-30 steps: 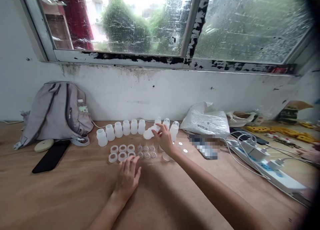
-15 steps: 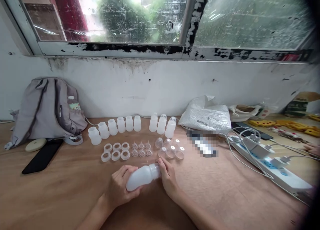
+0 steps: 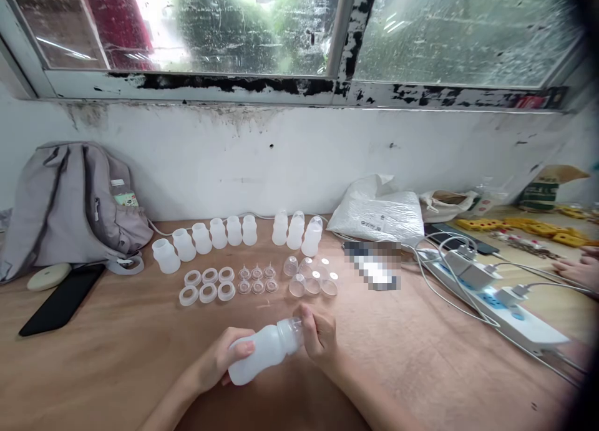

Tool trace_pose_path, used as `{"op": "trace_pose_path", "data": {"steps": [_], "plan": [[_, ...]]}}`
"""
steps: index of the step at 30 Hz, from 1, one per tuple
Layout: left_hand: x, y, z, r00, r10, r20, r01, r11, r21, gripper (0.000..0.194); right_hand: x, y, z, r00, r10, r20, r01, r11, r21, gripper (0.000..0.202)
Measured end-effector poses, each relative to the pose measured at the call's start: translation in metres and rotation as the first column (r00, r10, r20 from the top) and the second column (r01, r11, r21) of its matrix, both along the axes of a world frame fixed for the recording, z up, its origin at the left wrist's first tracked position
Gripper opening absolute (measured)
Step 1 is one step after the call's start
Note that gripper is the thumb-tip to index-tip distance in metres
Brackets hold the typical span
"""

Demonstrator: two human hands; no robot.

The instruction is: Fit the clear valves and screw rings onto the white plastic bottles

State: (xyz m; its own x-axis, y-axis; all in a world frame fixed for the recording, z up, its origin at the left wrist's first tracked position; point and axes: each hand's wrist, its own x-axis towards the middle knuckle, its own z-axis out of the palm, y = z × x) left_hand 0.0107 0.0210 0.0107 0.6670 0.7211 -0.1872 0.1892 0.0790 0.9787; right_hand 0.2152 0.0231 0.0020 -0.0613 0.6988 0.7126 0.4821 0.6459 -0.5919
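Observation:
A frosted white baby bottle (image 3: 262, 356) lies tilted between my hands, its neck end up and to the right. My left hand (image 3: 224, 359) is wrapped round the lower body, thumb on top. At the neck end, my right hand (image 3: 319, 332) is closed on the clear teat, which its fingers partly hide. Beyond my hands are several screw rings (image 3: 208, 300) in two rows, several clear teats (image 3: 257, 287) beside them, and several clear dome caps (image 3: 296, 287). Farther back, several open bottle bodies (image 3: 201, 240) stand in a curved row, with 3 capped bottles (image 3: 294, 234) to their right.
At the left are a grey backpack (image 3: 60, 200), a black phone (image 3: 63, 300) and a round pale object (image 3: 49, 277). To the right lie a silvery plastic bag (image 3: 379, 209), a power strip (image 3: 524, 325) with cables, and yellow pieces (image 3: 528, 229). Another person's hand (image 3: 580, 270) shows at the right edge.
The bottle has come slightly lower and nearer to me. My right hand has turned, its fingers curling more tightly at the teat end. The whole view has shifted a little.

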Motion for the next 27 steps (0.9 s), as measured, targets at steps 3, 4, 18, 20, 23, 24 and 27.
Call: {"op": "trace_pose_path", "data": {"steps": [3, 4, 18, 20, 23, 24, 27], "plan": [[-0.003, 0.004, -0.001, 0.989, -0.107, 0.105, 0.126, 0.974, -0.187, 0.047, 0.001, -0.005, 0.001, 0.998, 0.016, 0.060, -0.023, 0.993, 0.118, 0.029], [-0.004, 0.005, -0.002, 0.982, -0.133, 0.131, 0.160, 0.960, -0.231, 0.048, 0.002, -0.006, 0.001, 0.997, 0.021, 0.079, -0.033, 0.988, 0.151, 0.028], [-0.008, 0.002, -0.010, 0.933, 0.298, -0.201, 0.025, 0.504, 0.863, 0.046, 0.019, 0.020, -0.003, 0.977, -0.207, 0.057, 0.213, 0.962, -0.171, 0.041], [-0.017, 0.005, -0.014, 0.916, 0.354, -0.188, 0.064, 0.334, 0.941, 0.045, 0.028, 0.024, -0.002, 0.946, -0.324, 0.002, 0.318, 0.927, -0.199, 0.042], [-0.028, 0.008, -0.015, 0.878, 0.463, -0.126, 0.037, 0.196, 0.980, 0.042, 0.046, 0.030, 0.002, 0.865, -0.498, -0.065, 0.482, 0.860, -0.167, 0.039], [-0.030, 0.009, -0.015, 0.863, 0.494, -0.106, 0.021, 0.174, 0.984, 0.041, 0.052, 0.032, 0.004, 0.838, -0.540, -0.073, 0.528, 0.838, -0.141, 0.037], [-0.031, 0.012, -0.017, 0.839, 0.538, -0.080, -0.008, 0.160, 0.987, 0.042, 0.065, 0.041, 0.008, 0.780, -0.620, -0.088, 0.616, 0.785, -0.069, 0.032]]}}
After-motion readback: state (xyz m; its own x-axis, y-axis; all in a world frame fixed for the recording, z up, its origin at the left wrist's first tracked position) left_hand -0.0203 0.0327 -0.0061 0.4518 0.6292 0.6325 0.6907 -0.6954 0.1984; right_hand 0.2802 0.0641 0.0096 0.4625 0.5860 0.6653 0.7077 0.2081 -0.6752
